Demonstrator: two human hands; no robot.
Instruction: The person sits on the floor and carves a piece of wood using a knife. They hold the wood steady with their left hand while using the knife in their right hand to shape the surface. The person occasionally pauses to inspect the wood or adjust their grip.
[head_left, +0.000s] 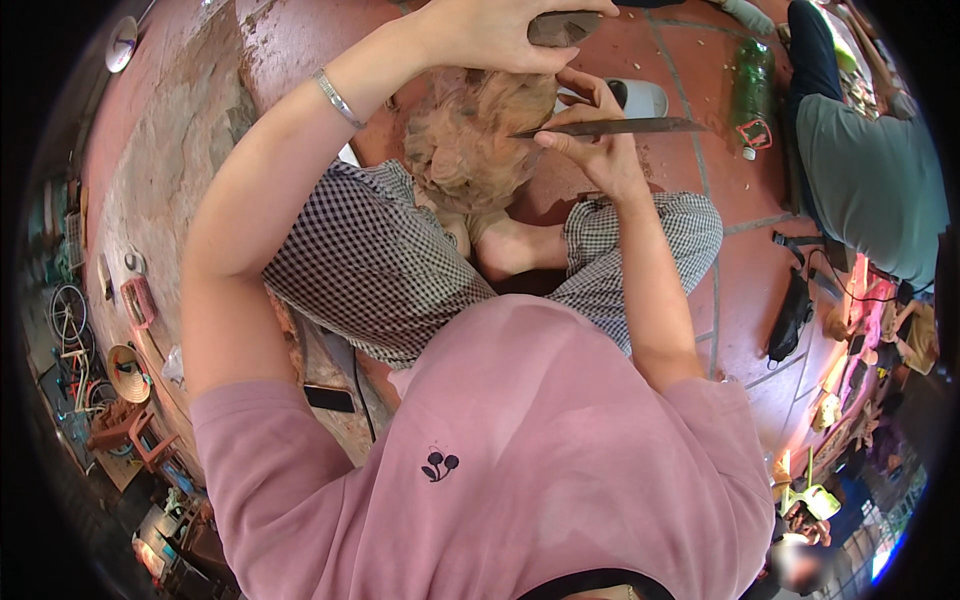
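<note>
A light-brown, knobbly carved piece, apparently wood (470, 135), stands on the floor between my bent legs, close to my bare foot (520, 245). My left hand (495, 35) reaches over its far end, fingers curved round a dark grey-brown block-like piece (562, 30). Whether that block is part of the carving I cannot tell. At the carving's right side, my right hand (605, 150) is closed on a long, thin, dark blade-like carving tool (650, 127). The tool's narrow tip points left, at the carved surface.
A green plastic bottle (752, 90) lies on the red tiles to the right. Nearby sits another person in a grey-green shirt (870, 185). Behind my right hand is a pale slipper (645, 98). A black pouch (790, 315) lies at right, a phone (329, 399) by my left side.
</note>
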